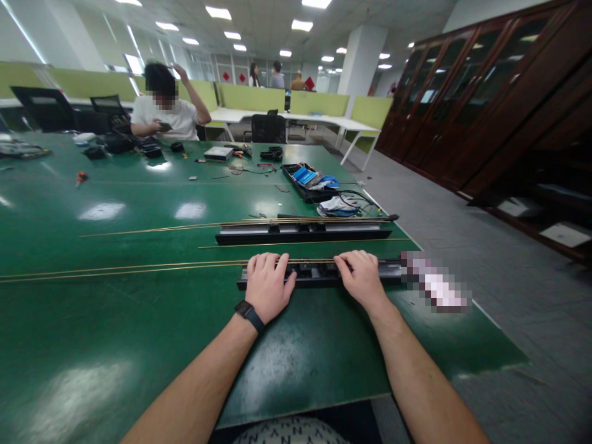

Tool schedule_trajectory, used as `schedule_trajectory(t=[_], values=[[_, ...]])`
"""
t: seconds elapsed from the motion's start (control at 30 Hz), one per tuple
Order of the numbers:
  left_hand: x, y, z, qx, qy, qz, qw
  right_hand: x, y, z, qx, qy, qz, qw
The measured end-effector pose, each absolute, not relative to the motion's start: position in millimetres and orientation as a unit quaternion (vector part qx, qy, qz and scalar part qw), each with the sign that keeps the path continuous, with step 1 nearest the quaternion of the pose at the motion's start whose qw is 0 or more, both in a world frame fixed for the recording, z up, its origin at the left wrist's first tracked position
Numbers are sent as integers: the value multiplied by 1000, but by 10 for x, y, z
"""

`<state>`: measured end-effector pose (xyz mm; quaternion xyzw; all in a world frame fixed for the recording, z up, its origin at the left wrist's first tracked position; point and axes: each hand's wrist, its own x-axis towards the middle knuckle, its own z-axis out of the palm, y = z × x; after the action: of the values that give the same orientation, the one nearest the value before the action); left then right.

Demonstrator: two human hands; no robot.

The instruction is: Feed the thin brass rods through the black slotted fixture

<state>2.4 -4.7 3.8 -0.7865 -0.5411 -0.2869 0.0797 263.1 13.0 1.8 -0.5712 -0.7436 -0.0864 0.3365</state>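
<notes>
A long black channel-shaped rail (319,282) lies crosswise in front of me on the green table. My left hand (269,285) rests over its left part, fingers bent over the far edge and thumb lying along the inside. Farther right, my right hand (361,275) is closed in a pinch at the far edge, where a thin brass-coloured rod (314,260) runs along the rail. Two long rods (139,269) stretch out left past the rail's end. What lies beneath my fingers is hidden.
Beyond lies a second black rail (300,235) with brass rods (194,227) on and beside it. A black tray (303,192) holds blue items, near a glove (340,206). A pixelated object (437,283) lies right. Across the table (115,345) sits a person (169,114).
</notes>
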Motion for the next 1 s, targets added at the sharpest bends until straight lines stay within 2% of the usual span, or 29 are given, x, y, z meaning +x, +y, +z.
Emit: schedule_trajectory(t=[1.0], values=[[19, -40, 30, -788, -542, -279, 85, 2649, 134, 17, -573, -740, -79, 343]])
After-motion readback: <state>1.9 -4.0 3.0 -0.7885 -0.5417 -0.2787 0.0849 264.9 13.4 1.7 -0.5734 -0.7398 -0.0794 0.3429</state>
